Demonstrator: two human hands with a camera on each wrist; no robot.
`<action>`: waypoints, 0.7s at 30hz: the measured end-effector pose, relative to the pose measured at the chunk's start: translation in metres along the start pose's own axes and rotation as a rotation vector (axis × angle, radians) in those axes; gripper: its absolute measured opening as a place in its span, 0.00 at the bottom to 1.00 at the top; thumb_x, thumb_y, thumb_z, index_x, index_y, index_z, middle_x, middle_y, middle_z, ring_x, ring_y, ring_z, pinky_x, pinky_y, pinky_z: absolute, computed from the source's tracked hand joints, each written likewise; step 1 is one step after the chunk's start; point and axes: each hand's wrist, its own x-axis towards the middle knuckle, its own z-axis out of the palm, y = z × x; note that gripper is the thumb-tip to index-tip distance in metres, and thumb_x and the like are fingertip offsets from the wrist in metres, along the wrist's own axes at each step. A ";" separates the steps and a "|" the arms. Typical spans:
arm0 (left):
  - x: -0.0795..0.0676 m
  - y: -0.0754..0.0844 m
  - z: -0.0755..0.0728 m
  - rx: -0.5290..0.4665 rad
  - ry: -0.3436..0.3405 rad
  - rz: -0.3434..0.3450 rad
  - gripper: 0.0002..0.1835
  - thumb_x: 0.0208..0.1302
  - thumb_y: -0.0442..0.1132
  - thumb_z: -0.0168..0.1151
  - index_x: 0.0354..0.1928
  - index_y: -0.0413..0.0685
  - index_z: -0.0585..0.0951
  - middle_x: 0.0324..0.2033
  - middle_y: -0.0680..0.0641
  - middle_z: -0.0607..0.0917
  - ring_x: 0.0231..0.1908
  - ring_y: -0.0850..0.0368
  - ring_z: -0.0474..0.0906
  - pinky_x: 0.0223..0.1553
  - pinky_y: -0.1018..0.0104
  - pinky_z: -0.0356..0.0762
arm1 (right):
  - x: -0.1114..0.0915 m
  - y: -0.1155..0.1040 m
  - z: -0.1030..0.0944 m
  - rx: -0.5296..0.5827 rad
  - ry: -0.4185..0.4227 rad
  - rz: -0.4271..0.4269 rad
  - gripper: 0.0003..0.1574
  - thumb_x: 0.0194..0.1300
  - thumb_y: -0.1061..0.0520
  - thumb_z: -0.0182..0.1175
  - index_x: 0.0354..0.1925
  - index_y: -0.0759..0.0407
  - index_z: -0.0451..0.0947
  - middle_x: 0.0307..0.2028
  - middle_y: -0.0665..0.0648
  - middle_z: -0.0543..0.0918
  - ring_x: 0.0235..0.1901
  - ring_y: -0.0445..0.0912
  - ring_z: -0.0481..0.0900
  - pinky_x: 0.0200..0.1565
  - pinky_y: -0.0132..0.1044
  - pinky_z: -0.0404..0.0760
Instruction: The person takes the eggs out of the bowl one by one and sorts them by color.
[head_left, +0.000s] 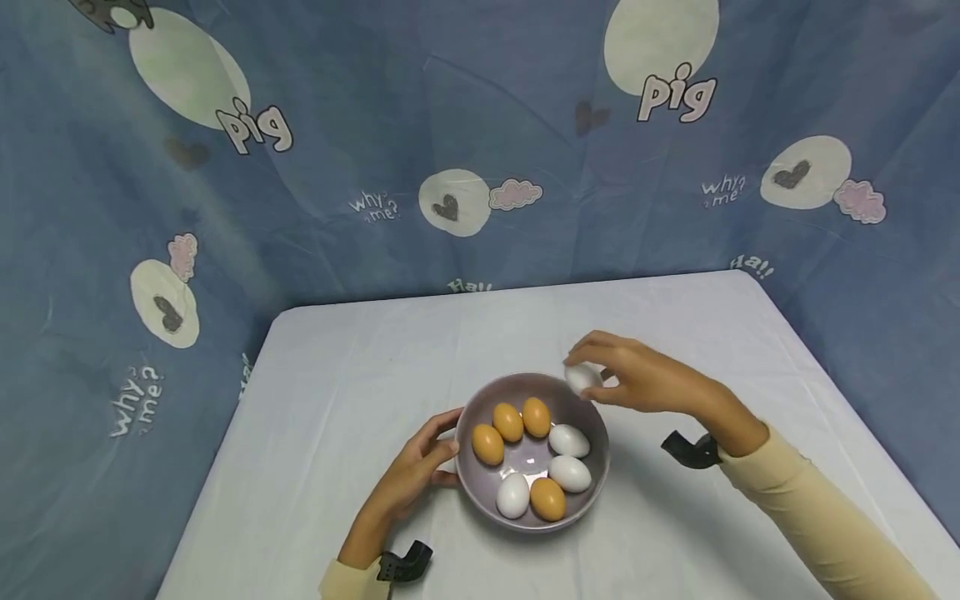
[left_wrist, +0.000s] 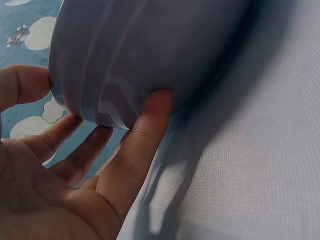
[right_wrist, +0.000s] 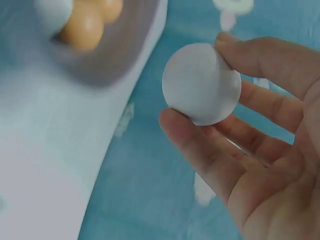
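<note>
A purple-grey bowl (head_left: pixel 480 500) stands on the table with several brown eggs (head_left: pixel 487 444) and three white eggs (head_left: pixel 513 496) inside. Above its back right rim, my right hand (head_left: pixel 637 375) pinches another white egg (head_left: pixel 581 379) between thumb and fingertips. That white egg (right_wrist: pixel 200 85) appears in the right wrist view with its broad side bare and the palm apart from it. My left hand (head_left: pixel 416 467) is at the bowl's left side. Close up, the left fingertips (left_wrist: pixel 160 100) touch the outer wall of the bowl (left_wrist: pixel 150 55), spread along it, none over the rim.
A white cloth covers the table (head_left: pixel 360 367), which reaches past the bowl on all sides. Behind it hangs a blue patterned curtain (head_left: pixel 337 242) that also runs down the left and right sides. Black straps (head_left: pixel 405 562) sit at both wrists.
</note>
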 end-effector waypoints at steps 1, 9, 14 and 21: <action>0.000 0.000 0.000 -0.002 0.001 0.002 0.26 0.69 0.40 0.51 0.67 0.54 0.61 0.68 0.46 0.59 0.57 0.42 0.69 0.39 0.50 0.83 | -0.006 0.007 -0.004 0.001 0.022 0.024 0.25 0.54 0.59 0.67 0.51 0.57 0.76 0.50 0.52 0.75 0.48 0.44 0.76 0.42 0.29 0.83; 0.001 0.000 -0.001 -0.012 -0.019 0.027 0.28 0.69 0.38 0.50 0.69 0.50 0.58 0.69 0.44 0.57 0.58 0.44 0.71 0.39 0.50 0.83 | -0.049 0.066 -0.022 -0.013 0.157 0.233 0.25 0.52 0.63 0.68 0.50 0.63 0.76 0.47 0.58 0.77 0.48 0.51 0.75 0.41 0.38 0.84; 0.001 0.000 -0.001 -0.002 -0.005 0.008 0.27 0.69 0.40 0.51 0.68 0.52 0.59 0.69 0.45 0.57 0.59 0.43 0.69 0.39 0.50 0.83 | -0.065 0.092 -0.016 -0.027 0.180 0.345 0.25 0.53 0.59 0.68 0.50 0.65 0.76 0.47 0.62 0.78 0.49 0.55 0.75 0.42 0.44 0.84; 0.002 -0.002 -0.001 -0.014 0.002 -0.016 0.27 0.68 0.40 0.51 0.68 0.54 0.60 0.69 0.46 0.58 0.59 0.43 0.69 0.39 0.50 0.83 | -0.069 0.113 -0.006 -0.053 0.162 0.424 0.26 0.54 0.56 0.67 0.50 0.65 0.77 0.46 0.63 0.79 0.48 0.55 0.74 0.47 0.51 0.77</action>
